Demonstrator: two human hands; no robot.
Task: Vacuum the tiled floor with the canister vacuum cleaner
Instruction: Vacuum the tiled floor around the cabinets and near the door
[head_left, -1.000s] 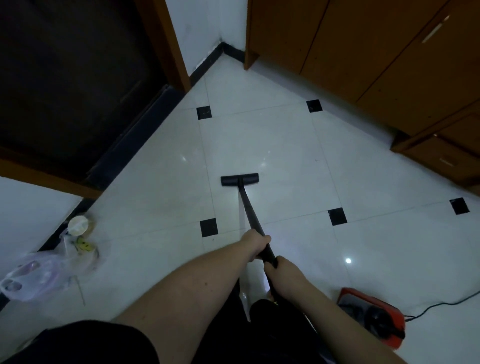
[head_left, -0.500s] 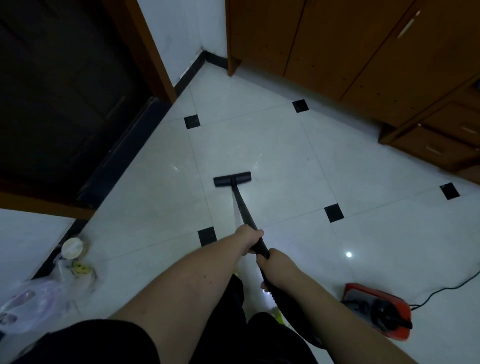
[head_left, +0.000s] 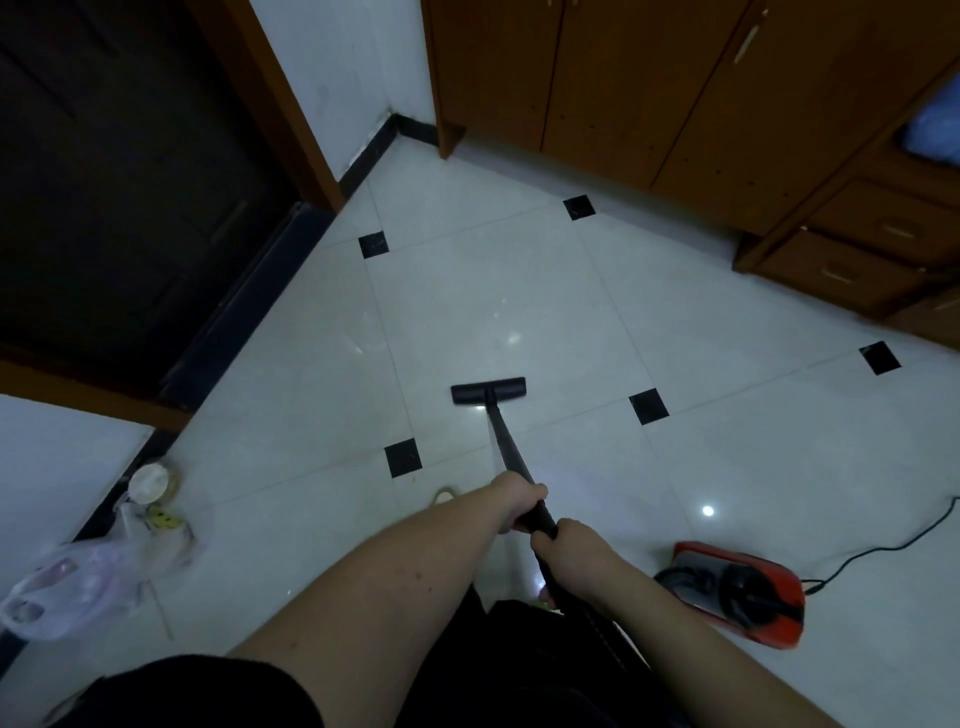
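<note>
With my left hand (head_left: 519, 501) and right hand (head_left: 571, 551) both gripping the wand (head_left: 506, 449), I'd keep the head (head_left: 488, 391) flat mid-floor (head_left: 519, 291), stroking slowly in overlapping passes.

Two hands, the left hand (head_left: 521, 503) and the right hand (head_left: 574, 553). One vacuum wand (head_left: 506, 447) with one floor head (head_left: 488, 390). One red canister (head_left: 737, 590). One power cord (head_left: 883, 545). Five black floor insets. One plastic bag (head_left: 78, 582).
</note>
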